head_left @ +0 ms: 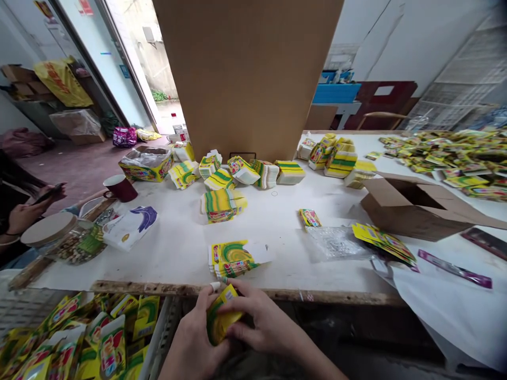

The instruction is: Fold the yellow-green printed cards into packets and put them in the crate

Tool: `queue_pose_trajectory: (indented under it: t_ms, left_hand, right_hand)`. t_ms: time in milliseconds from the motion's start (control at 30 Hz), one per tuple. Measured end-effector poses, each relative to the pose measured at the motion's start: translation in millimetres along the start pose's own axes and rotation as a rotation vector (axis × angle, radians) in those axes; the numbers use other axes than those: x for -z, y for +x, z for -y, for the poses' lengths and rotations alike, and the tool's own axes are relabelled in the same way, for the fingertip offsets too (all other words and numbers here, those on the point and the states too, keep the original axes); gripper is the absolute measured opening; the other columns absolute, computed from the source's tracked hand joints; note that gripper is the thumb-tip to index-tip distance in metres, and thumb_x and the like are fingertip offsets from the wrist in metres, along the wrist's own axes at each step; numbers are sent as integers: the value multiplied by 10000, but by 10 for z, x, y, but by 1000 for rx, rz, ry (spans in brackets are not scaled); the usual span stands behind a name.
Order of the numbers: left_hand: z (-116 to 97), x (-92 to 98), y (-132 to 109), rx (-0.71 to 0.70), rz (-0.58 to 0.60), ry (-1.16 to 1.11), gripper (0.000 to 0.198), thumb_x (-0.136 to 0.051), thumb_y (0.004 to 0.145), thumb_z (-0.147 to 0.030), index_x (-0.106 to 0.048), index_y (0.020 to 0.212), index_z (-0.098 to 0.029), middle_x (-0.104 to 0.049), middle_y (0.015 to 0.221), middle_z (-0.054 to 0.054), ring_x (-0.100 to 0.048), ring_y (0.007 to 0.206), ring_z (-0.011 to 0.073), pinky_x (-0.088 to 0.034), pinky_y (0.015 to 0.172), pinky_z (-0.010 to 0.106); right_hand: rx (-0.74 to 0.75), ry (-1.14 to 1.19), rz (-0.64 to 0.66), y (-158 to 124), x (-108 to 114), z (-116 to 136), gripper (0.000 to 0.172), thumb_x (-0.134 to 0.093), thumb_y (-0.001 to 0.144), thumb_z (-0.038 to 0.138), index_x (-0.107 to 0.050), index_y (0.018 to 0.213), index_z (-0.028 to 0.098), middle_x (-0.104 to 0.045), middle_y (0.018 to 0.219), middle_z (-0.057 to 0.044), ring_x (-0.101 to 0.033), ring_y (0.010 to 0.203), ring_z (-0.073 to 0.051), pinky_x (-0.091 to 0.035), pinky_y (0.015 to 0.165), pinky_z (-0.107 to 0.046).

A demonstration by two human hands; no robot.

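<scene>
Both my hands hold one small yellow-and-green carton [220, 316] just below the table's front edge. My left hand [194, 338] wraps its left side, a white cap on one fingertip. My right hand [263, 322] presses fingers over its right side. Directly ahead on the white table [277, 221] lies a short stack of flat carton blanks [232, 258]. Further back stand bundles of the same flat cartons [219, 205].
A basket of finished yellow packs [79, 338] sits at lower left. An open brown box [412, 206], a clear bag [336, 241] and more blanks [382, 243] lie right. A tall cardboard sheet [245, 74] stands behind. Another person's hand [24, 214] holds a phone at far left.
</scene>
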State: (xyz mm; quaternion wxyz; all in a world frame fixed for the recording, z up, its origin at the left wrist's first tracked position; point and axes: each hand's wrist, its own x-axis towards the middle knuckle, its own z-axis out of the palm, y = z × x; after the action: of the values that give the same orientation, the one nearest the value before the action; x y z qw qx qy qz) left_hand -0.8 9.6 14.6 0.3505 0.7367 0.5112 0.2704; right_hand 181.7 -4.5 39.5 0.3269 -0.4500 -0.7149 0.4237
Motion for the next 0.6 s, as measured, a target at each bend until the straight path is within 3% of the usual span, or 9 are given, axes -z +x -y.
queue_pose_trajectory:
  t_ms: [100, 167, 267, 300, 367, 467, 600]
  left_hand:
    - [166, 25, -24, -49, -14, 109, 603, -583, 710, -300, -395, 1278, -221, -683, 1143, 67, -653, 1037, 247, -521, 879, 332]
    - [393, 205, -19, -46, -27, 219, 598, -610, 735, -408, -414, 1269, -223, -679, 1148, 81, -649, 1048, 263, -529, 877, 349]
    - [842, 680, 28, 204, -293, 554, 643, -568, 735, -579, -457, 1238, -194, -665, 1129, 131, -646, 1008, 332, -505, 896, 463]
    - [982, 845, 29, 270, -344, 687, 691, -544, 740, -579, -441, 1272, -149, -640, 1161, 168, -611, 1067, 359, -474, 933, 492]
    - [1202, 1093, -27, 342, -440, 926, 776, -518, 740, -540, -413, 1290, -4, -502, 1307, 290, -474, 1225, 420, -392, 1014, 518]
    - [1405, 1149, -210, 456, -245, 1014, 610, -460, 838, -401, -436, 1299, -1, -436, 1382, 293, -373, 1297, 428, -320, 1033, 582]
    - [1682, 812, -443, 436, -61, 978, 517, -549, 792, -230, -535, 1308, -208, -408, 1482, 127, -329, 1367, 364, -311, 1065, 552]
  right_hand:
    - [-23, 66, -72, 15, -60, -47, 674, -729, 733, 140, -483, 1356, 208, -456, 1440, -114, -381, 1369, -228, -313, 1130, -362]
    - [-18, 55, -151, 65, -30, -123, 718, -766, 730, 244, -447, 1372, 204, -487, 1406, -124, -436, 1321, -248, -351, 1109, -391]
    - [-33, -76, -345, 174, 115, -316, 417, -660, 829, 249, -563, 1231, 200, -622, 1189, -101, -570, 1119, -239, -465, 984, -385]
    - [-49, -153, -413, 207, 165, -398, 313, -602, 860, 213, -598, 1172, 187, -641, 1119, -101, -586, 1060, -238, -484, 943, -385]
    - [-79, -353, -511, 265, 229, -574, 275, -563, 875, 188, -622, 1142, 156, -641, 1081, -124, -577, 1021, -263, -481, 920, -420]
    - [15, -634, -542, 337, 229, -829, 350, -569, 886, 256, -591, 1215, 139, -649, 1080, -141, -559, 978, -301, -472, 874, -468]
    - [194, -797, -488, 388, 194, -1032, 359, -458, 958, 320, -555, 1262, 156, -670, 1040, -116, -583, 916, -278, -463, 830, -435]
